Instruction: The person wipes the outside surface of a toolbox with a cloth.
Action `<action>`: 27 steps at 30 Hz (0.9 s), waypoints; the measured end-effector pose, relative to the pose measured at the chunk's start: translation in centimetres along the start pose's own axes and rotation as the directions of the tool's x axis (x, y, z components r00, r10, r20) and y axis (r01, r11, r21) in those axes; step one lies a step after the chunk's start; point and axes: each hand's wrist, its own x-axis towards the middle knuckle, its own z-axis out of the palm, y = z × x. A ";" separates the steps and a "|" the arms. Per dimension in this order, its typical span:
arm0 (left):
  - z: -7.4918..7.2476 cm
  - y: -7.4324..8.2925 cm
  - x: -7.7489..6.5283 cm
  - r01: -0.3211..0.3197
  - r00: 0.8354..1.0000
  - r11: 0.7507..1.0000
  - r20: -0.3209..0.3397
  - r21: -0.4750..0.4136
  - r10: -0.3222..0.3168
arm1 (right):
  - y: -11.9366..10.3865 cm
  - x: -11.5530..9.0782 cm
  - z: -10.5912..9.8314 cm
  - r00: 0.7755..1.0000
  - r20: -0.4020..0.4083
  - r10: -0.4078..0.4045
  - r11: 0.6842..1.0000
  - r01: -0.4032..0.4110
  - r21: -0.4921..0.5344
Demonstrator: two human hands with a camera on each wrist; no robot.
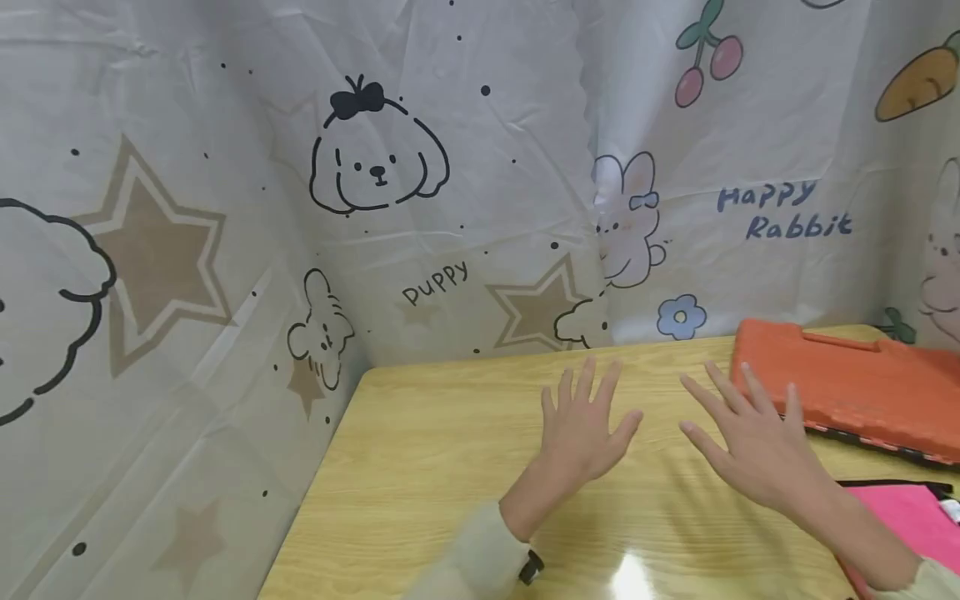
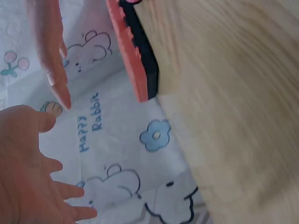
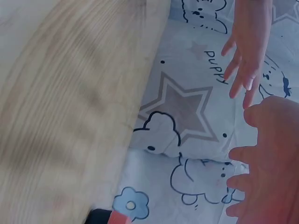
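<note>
Both hands hover over a wooden table [image 1: 420, 450] with fingers spread and nothing held. My left hand [image 1: 581, 429] is near the table's middle, palm down. To its right, my right hand [image 1: 765, 442] is spread the same way, apart from the left. An orange-red plastic case [image 1: 840, 383] lies at the table's back right, just beyond the right hand's fingers. In the left wrist view the left hand [image 2: 23, 163] shows at lower left, with the right hand [image 2: 46, 46] above it. The right wrist view has the right hand [image 3: 275, 158] at the right edge.
A bright pink flat item [image 1: 911, 517] with a black edge lies at the right, partly behind the right forearm. A printed curtain [image 1: 465, 167] with cartoon animals hangs behind and to the left of the table. A dark band [image 1: 531, 568] shows at the left sleeve.
</note>
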 end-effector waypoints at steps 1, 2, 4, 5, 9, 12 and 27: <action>0.2 0.2 0.1 -0.010 1.000 1.000 0.003 -0.014 0.010 | 0.4 -0.1 0.0 1.000 0.001 0.002 1.000 -0.002 0.003; 0.5 0.5 0.2 -0.020 1.000 1.000 0.004 -0.021 0.020 | 0.8 -0.3 0.0 1.000 0.000 0.005 1.000 -0.005 0.009; 0.9 1.0 0.4 -0.039 0.999 0.998 0.012 -0.048 0.039 | 1.6 -0.5 0.0 1.000 -0.002 0.018 1.000 -0.018 0.019; 1.1 1.2 0.5 -0.049 0.999 0.996 0.015 -0.068 0.050 | 2.1 -0.6 -0.1 1.000 -0.004 0.025 0.999 -0.024 0.028; 2.1 2.2 1.1 -0.087 0.994 0.973 0.050 -0.215 0.101 | 4.0 -1.1 -0.5 0.998 0.025 0.063 0.996 -0.064 0.064; 2.8 2.8 1.7 -0.108 0.986 0.930 0.079 -0.353 0.144 | 5.3 -1.3 -0.9 0.994 0.051 0.094 0.991 -0.099 0.095; 7.1 6.5 5.0 0.068 0.987 0.730 0.154 -0.681 0.052 | 10.9 -1.8 -0.4 0.968 0.061 0.242 0.958 -0.248 0.144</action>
